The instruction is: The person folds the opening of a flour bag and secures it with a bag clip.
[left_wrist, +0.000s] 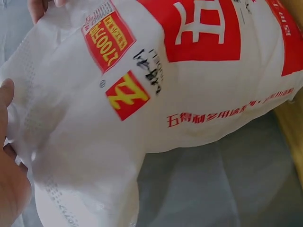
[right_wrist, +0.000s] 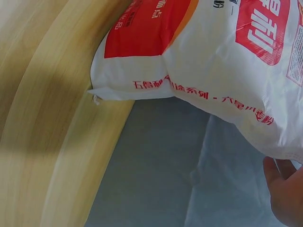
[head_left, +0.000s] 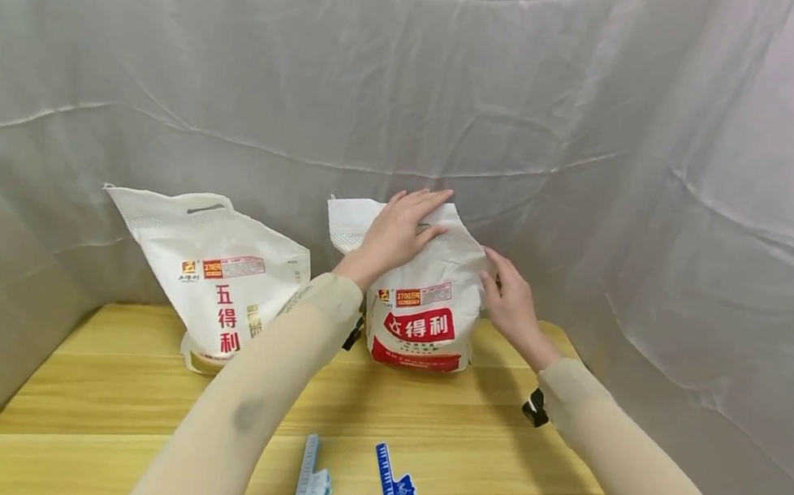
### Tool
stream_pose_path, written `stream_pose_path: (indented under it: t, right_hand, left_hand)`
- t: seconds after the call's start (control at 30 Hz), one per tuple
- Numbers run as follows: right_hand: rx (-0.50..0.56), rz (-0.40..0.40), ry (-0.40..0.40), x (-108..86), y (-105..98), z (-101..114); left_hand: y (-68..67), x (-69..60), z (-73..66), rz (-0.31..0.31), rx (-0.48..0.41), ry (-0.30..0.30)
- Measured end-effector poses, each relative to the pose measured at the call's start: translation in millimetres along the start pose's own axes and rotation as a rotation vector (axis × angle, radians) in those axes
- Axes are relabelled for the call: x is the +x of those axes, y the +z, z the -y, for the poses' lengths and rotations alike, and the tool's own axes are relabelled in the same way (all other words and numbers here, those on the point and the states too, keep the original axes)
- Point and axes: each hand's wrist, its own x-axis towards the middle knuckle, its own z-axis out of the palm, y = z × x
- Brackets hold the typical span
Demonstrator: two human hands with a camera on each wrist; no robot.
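A white flour bag (head_left: 429,292) with red print stands toward the back of the wooden table. My left hand (head_left: 394,235) lies across its top, with the long fingers stretched along the upper edge and the thumb on the front near the handle slot. On the bag's right upper edge, my right hand (head_left: 512,301) touches the side with thumb and fingers. In the right wrist view only part of the right hand (right_wrist: 286,189) shows, at the bag's edge. A second white flour bag (head_left: 226,261), its top slanting to the left, stands apart on the left.
Near the front of the wooden table (head_left: 484,453) lie a light blue sealing clip (head_left: 307,482) and a dark blue sealing clip (head_left: 393,492), side by side. Grey curtain (head_left: 387,75) hangs close behind the bags and along both sides.
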Motion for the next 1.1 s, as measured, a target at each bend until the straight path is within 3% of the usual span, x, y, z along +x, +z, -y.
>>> stream_pose_path:
  t: [0.23, 0.43, 0.73, 1.1]
  right_hand:
    - [0.037, -0.043, 0.032, -3.0, 5, -3]
    - [0.013, -0.091, 0.002, -5.1, 6, -4]
    - [0.036, -0.137, -0.038, -3.4, 6, -5]
    - [0.026, -0.195, -0.055, -6.1, 6, -7]
  left_hand:
    - [9.9, -3.6, 3.4, -0.084, -0.063, 0.011]
    - [12.6, -6.0, 2.0, -0.144, -0.076, 0.030]
    - [12.2, -6.0, 2.1, -0.184, -0.074, 0.025]
    - [10.9, -7.7, 4.2, -0.236, -0.063, 0.101]
